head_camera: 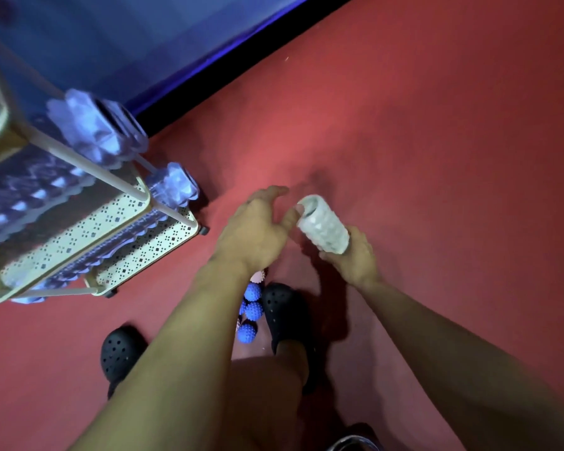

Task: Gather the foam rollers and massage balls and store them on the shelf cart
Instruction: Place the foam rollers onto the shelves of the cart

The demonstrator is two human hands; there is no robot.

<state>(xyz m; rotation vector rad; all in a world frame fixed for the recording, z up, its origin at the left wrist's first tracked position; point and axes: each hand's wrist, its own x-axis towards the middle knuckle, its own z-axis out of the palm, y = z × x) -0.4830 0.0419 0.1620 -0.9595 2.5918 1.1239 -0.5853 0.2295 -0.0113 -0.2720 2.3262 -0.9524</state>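
Observation:
A short white bumpy foam roller is held above the red floor. My right hand grips its near end from below. My left hand reaches toward its far end with fingers spread, the thumb touching the roller's rim. The cream shelf cart stands at the left with several purple foam rollers lying on its shelves. Several blue spiky massage balls and a pink one lie on the floor by my feet, partly hidden by my left forearm.
My black clogs stand on the red floor, one on each side of the balls. A dark blue wall with a black skirting runs behind the cart. The cart's small wheels rest near the wall corner.

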